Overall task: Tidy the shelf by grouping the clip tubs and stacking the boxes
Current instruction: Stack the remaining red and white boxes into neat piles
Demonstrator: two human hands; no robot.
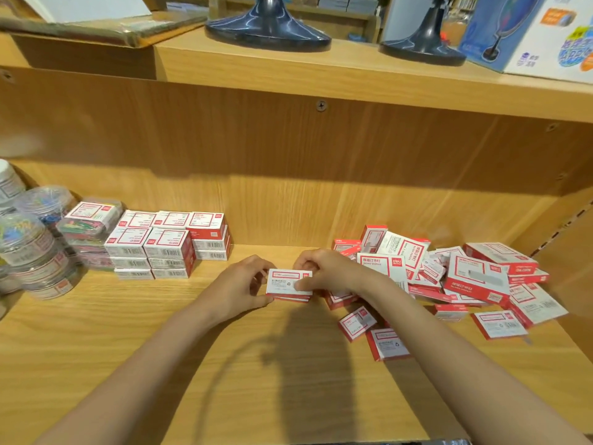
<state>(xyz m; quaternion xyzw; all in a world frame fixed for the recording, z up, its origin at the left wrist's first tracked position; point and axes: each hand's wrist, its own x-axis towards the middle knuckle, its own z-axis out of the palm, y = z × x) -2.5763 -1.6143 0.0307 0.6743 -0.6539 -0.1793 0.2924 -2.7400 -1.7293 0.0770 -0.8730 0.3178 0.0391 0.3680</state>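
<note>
A small stack of red-and-white boxes [289,285] sits mid-shelf, gripped from both ends. The left hand [241,286] curls round its left end, fingers above and thumb at the lower corner. The right hand [324,272] pinches the right end, its thumb lying on the top label. How many boxes are in the stack cannot be told; only thin edges show under the top one.

Just right lies a loose heap of boxes [455,277], partly hidden behind the right wrist. To the left stand stacked boxes [167,244], then clear clip tubs [30,242], the outermost cut off by the frame edge. All rest on the wooden shelf [167,342].
</note>
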